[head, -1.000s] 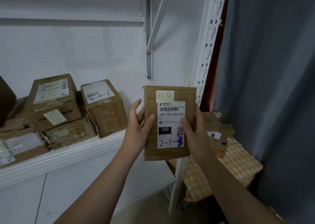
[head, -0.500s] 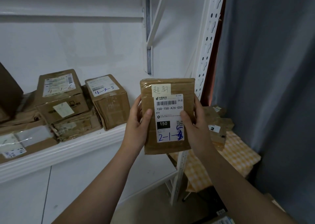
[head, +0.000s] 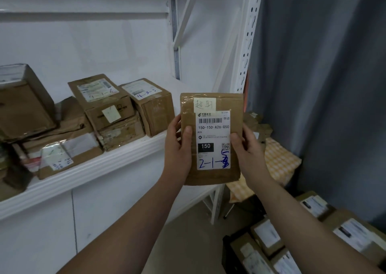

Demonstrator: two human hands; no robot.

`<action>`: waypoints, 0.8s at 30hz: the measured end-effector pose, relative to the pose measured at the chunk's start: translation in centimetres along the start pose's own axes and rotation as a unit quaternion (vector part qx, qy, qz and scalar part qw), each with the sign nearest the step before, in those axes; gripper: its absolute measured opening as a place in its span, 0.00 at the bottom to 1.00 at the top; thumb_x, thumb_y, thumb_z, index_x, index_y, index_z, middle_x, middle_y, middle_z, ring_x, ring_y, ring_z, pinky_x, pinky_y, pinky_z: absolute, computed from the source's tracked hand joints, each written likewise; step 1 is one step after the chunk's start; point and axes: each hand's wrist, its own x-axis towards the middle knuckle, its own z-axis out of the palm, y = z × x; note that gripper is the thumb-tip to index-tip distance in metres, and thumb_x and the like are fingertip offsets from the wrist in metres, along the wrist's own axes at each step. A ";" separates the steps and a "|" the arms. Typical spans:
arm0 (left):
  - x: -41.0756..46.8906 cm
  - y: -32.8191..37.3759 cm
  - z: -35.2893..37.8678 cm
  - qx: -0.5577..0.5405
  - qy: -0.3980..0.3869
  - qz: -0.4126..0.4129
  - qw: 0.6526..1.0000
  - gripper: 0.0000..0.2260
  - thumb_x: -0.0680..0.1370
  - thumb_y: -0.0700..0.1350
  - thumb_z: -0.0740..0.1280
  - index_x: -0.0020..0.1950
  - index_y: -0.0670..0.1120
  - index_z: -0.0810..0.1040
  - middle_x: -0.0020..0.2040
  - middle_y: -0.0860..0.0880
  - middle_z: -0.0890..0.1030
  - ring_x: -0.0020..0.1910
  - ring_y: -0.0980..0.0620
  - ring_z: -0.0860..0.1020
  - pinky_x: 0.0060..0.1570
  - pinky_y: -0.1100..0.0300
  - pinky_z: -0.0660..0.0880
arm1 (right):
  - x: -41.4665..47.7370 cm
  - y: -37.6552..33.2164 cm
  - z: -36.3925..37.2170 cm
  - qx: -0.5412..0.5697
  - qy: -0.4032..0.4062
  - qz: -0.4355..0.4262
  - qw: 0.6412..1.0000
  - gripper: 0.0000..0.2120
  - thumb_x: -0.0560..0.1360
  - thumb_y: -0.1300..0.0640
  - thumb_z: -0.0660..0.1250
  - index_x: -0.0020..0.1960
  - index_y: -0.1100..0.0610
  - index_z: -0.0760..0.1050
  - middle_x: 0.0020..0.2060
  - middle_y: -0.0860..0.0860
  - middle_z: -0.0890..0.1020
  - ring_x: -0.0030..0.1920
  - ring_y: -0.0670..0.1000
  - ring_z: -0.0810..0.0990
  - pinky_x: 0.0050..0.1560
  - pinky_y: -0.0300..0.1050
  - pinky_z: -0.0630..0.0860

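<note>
Clasping one parcel [head: 212,136] by its sides, left hand [head: 177,148] and right hand [head: 248,150], thumbs across front; two numbered boxes [head: 104,102] behind.

L hand [head: 177,148] & R hand [head: 248,150] bare; forearms [head: 129,221] bare, thumbnails short.

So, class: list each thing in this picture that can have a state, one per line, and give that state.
Flat parcel, taped shut, held upright, label toward camera.
Left hand, grips the parcel's left edge.
Right hand, grips the parcel's right edge.
Box marked 4-3-5, closed, on the shelf.
Curtain, drawn shut.
</note>
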 end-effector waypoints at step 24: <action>-25.6 0.7 14.3 -0.076 -0.352 -0.211 0.909 0.13 0.77 0.49 0.68 0.57 0.64 0.74 0.55 0.59 0.81 0.52 0.59 0.81 0.44 0.59 0.80 | -32.2 0.0 -17.9 -0.039 0.294 0.191 0.936 0.23 0.75 0.49 0.69 0.69 0.50 0.69 0.56 0.46 0.82 0.56 0.48 0.81 0.56 0.46 0.78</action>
